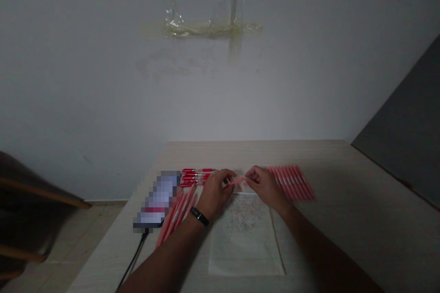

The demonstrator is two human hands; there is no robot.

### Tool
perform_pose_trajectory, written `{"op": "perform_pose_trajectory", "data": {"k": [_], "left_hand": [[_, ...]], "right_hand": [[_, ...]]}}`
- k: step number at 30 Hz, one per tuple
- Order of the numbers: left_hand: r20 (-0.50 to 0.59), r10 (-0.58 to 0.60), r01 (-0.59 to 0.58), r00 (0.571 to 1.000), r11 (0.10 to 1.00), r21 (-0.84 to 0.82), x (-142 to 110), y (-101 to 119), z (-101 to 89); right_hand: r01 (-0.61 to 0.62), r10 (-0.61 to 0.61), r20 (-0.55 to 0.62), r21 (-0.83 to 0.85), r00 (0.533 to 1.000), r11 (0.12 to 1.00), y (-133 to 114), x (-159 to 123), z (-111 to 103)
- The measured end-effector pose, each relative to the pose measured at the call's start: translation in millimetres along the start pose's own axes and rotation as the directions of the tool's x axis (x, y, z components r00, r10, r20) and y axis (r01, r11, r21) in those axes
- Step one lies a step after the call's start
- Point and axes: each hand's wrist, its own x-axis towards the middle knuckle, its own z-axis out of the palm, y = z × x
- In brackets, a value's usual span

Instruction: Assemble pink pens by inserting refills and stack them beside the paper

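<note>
My left hand [216, 191] and my right hand [263, 183] meet over the table, both pinching one red pen [237, 181] between them. A black band sits on my left wrist. Under the hands lies a pale sheet of paper [244, 233] with faint scribbles. Right of my right hand is a neat row of several red pens [292, 182]. Left of my left hand lie a few pens with clear barrels [195, 176], and a loose bunch of pink pen tubes [177, 219] runs toward me.
A pixelated phone [158, 201] lies at the table's left with a black cable [132, 261] trailing off the front edge. The light wooden table [343, 219] meets a white wall. A dark wooden chair [24, 210] stands at left. A dark panel [405, 146] slants at right.
</note>
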Motion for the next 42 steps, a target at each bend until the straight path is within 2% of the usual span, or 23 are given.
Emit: {"op": "perform_pose_trajectory", "data": {"k": [7,12,21,30,42], "left_hand": [[-0.015,-0.048,0.049,0.999,0.999,0.024,0.2,-4.3,1.5],[-0.003,-0.103,0.103,0.995,0.993,0.053,0.7,-7.9,1.8],[0.027,-0.156,0.152,0.987,0.983,0.103,0.5,-11.4,1.3],[0.015,-0.126,0.124,0.992,0.987,0.098,-0.2,-15.9,4.1],[0.022,-0.085,0.080,0.996,0.983,0.164,-0.6,-18.5,6.4]], "right_hand": [[0.008,-0.008,0.000,-0.081,1.000,0.997,-4.6,-0.9,-3.1],[0.099,-0.090,0.049,-0.243,0.995,0.965,-6.8,-3.5,5.0],[0.140,-0.113,0.098,-0.340,0.989,0.930,-15.2,-5.8,16.4],[0.129,-0.091,0.129,-0.332,0.987,0.934,-11.9,-5.9,18.0],[0.136,-0.117,0.077,-0.332,0.990,0.934,-9.1,-1.2,3.8]]}}
